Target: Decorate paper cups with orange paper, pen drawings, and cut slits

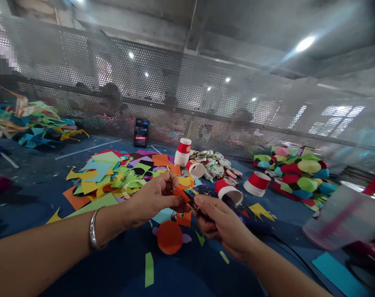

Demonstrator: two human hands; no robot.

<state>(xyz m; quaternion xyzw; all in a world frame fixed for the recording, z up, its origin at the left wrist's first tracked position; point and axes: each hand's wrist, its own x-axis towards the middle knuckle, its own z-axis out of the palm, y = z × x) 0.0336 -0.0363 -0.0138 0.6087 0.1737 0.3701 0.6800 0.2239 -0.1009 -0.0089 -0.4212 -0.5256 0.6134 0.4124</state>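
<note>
1. Orange paper piece point(179, 193) sat pinched in the left hand point(153, 198), just above the orange circle point(169, 237).
2. The right hand point(224, 227) gripped a dark tool point(197, 207) touching it.
3. Holding both steady probably worked best.

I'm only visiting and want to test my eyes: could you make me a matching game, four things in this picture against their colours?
Things:
1 bracelet
2 paper disc
3 paper strip
4 cup stack

Colours:
A green
B red and white
C silver
D orange

Pairs: 1-C, 2-D, 3-A, 4-B
</note>
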